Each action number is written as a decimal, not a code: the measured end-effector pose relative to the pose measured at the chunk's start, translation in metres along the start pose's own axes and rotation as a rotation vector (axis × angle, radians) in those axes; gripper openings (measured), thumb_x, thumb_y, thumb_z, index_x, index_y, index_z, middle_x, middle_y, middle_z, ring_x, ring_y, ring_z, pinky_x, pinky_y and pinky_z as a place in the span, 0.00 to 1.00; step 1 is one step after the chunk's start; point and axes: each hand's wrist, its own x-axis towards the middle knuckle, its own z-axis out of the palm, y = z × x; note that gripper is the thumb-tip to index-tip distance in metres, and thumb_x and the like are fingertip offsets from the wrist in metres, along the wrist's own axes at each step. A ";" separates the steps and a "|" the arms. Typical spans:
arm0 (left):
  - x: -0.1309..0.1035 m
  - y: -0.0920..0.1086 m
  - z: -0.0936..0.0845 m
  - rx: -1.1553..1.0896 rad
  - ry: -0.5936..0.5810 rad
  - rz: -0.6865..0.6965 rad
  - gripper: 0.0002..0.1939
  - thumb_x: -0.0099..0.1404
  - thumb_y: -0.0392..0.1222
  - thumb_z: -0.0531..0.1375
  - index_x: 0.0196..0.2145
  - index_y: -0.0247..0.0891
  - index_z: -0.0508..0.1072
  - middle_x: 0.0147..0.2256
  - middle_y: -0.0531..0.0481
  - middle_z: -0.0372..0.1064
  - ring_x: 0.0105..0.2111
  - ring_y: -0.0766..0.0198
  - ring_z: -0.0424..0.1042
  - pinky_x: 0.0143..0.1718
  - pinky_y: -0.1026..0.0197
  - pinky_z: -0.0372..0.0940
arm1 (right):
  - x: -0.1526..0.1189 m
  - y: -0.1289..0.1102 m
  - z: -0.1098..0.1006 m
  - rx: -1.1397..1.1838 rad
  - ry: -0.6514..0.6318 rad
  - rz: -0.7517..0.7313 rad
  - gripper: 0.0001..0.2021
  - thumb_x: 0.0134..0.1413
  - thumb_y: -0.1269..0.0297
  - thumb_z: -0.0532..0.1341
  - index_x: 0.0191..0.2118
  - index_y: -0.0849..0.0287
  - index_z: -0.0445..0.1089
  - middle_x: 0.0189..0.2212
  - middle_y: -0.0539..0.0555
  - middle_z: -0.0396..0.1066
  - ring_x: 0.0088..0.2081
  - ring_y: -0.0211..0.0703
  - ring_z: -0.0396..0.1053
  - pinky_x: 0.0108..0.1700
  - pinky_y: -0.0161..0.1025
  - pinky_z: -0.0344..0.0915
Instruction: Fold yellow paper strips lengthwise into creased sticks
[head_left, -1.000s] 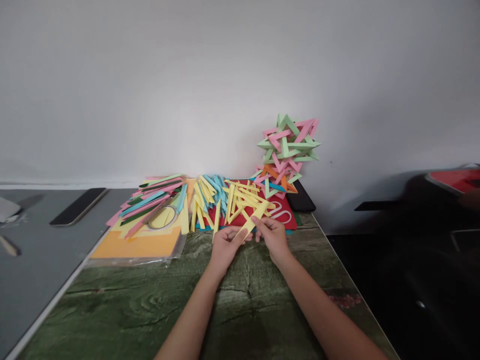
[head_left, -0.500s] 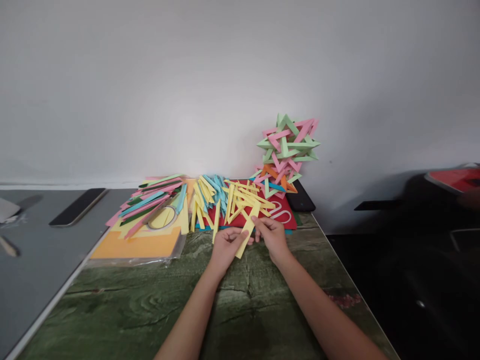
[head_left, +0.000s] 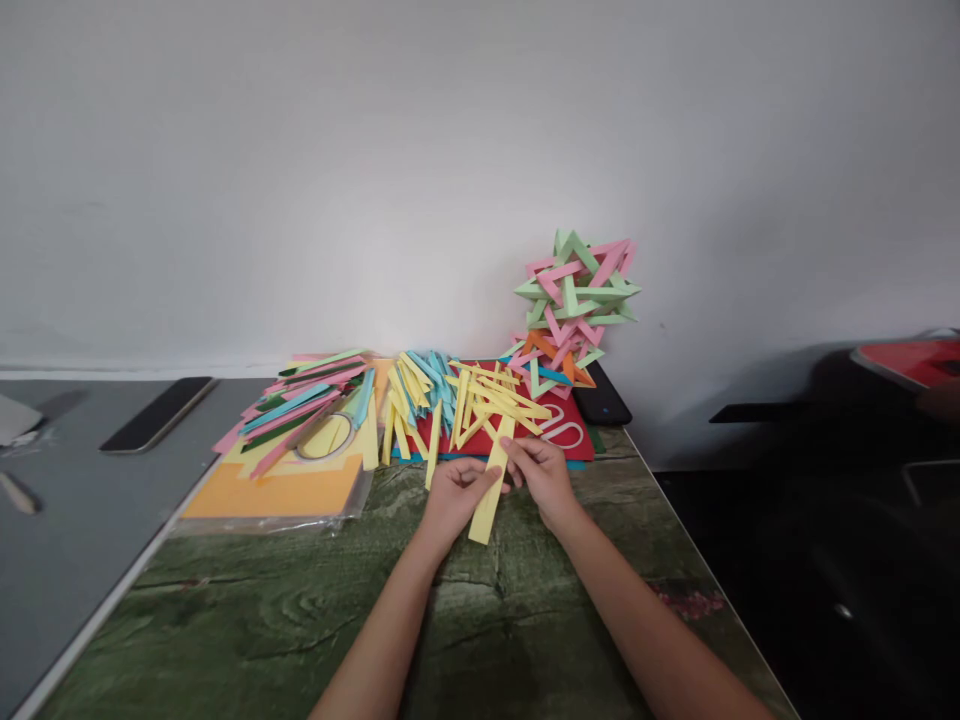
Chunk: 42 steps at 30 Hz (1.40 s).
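Note:
Between my hands is a yellow paper strip, slanting with its lower end toward me. My left hand pinches it from the left, thumb on top. From the right, my right hand grips the strip's upper part between thumb and fingers. Just beyond lies a loose heap of folded yellow paper strips on a red sheet. To its left are more folded strips, yellow and light blue. The fingers under the strip are partly hidden.
Scissors and coloured strips lie on orange paper in a clear sleeve. Interlocked paper stars stand by the wall, beside a dark phone. Another phone rests on the grey surface at left.
The yellow strip has slid toward me through my fingers, so more of it sticks out below my hands. Both hands stay in nearly the same place.

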 end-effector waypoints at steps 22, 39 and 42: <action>-0.003 0.001 -0.001 0.062 -0.047 -0.008 0.17 0.49 0.51 0.61 0.26 0.31 0.73 0.23 0.44 0.73 0.16 0.70 0.64 0.19 0.68 0.55 | -0.001 0.003 0.002 -0.039 0.086 -0.039 0.16 0.44 0.53 0.59 0.19 0.61 0.63 0.12 0.44 0.52 0.16 0.30 0.48 0.18 0.31 0.45; -0.001 -0.004 -0.002 0.079 -0.086 0.016 0.16 0.51 0.51 0.60 0.27 0.32 0.72 0.23 0.45 0.73 0.17 0.68 0.66 0.19 0.68 0.56 | -0.001 -0.002 0.002 0.001 0.101 -0.042 0.18 0.48 0.53 0.56 0.17 0.60 0.58 0.12 0.43 0.50 0.15 0.29 0.47 0.18 0.31 0.45; -0.001 -0.005 -0.002 0.080 -0.089 0.030 0.16 0.52 0.51 0.59 0.27 0.32 0.72 0.22 0.46 0.72 0.17 0.68 0.66 0.20 0.68 0.57 | -0.002 -0.003 0.004 0.027 0.076 -0.026 0.18 0.49 0.53 0.55 0.16 0.60 0.58 0.11 0.44 0.51 0.14 0.29 0.48 0.17 0.31 0.45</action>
